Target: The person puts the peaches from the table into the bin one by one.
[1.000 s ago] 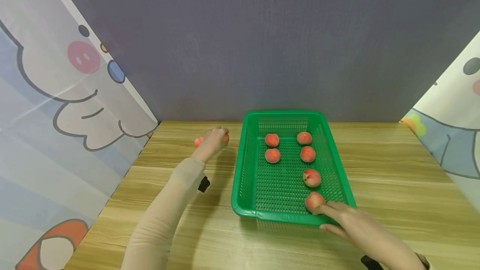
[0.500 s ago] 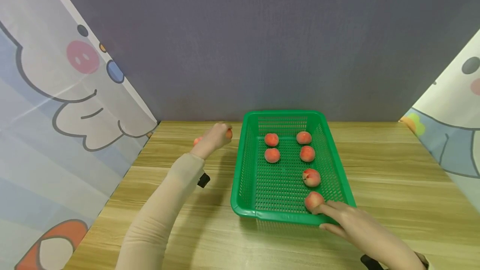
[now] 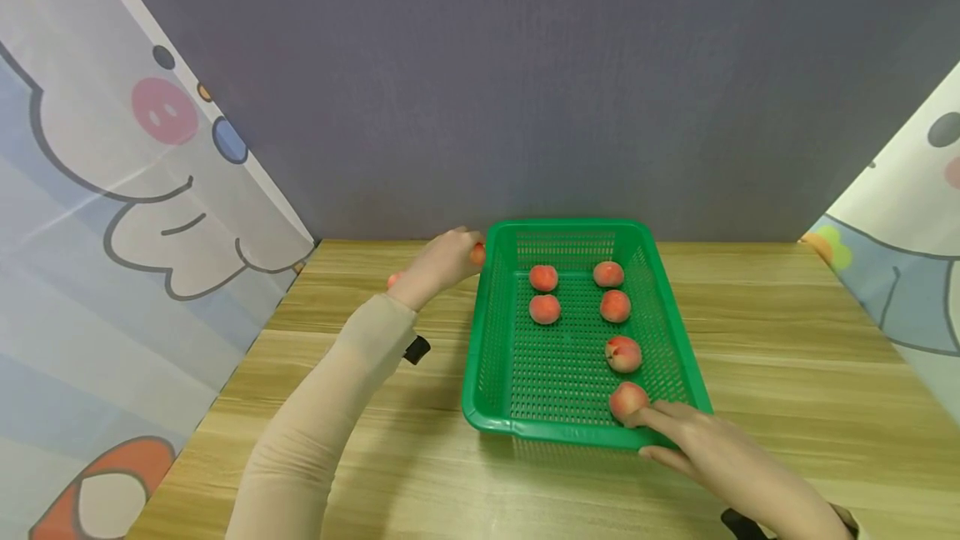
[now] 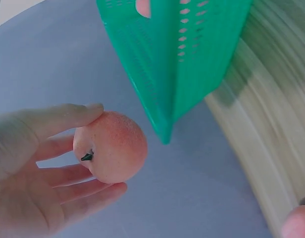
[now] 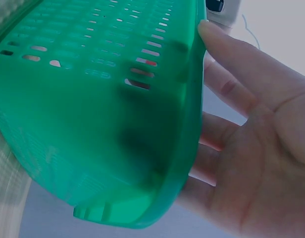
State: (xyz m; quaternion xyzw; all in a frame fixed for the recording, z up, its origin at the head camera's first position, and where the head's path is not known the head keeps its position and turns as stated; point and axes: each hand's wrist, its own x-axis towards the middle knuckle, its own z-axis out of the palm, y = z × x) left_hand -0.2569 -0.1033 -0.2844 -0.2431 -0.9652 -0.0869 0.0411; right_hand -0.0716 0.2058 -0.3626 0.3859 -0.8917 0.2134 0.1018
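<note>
My left hand (image 3: 444, 260) holds a peach (image 3: 477, 253) just beside the rear left rim of the green plastic basket (image 3: 570, 434). In the left wrist view, thumb and fingers curve around this peach (image 4: 118, 148), whose small green stem faces the camera. My right hand (image 3: 703, 444) grips the basket's front right corner; in the right wrist view the thumb lies on one side of the rim (image 5: 192, 124) and the fingers go behind it. Inside the basket, two peaches (image 3: 544, 309) stand in a left column and several peaches (image 3: 615, 307) in a right column.
Another peach (image 3: 393, 280) lies on the wooden table (image 3: 420, 457), partly hidden behind the left forearm. A grey panel (image 3: 525, 90) rises at the table's back edge. Cartoon-printed sheets (image 3: 112, 290) hang on both sides.
My left hand has moved right and slightly up with the peach, from over the table to the basket's left rim. The right hand and basket have stayed in place.
</note>
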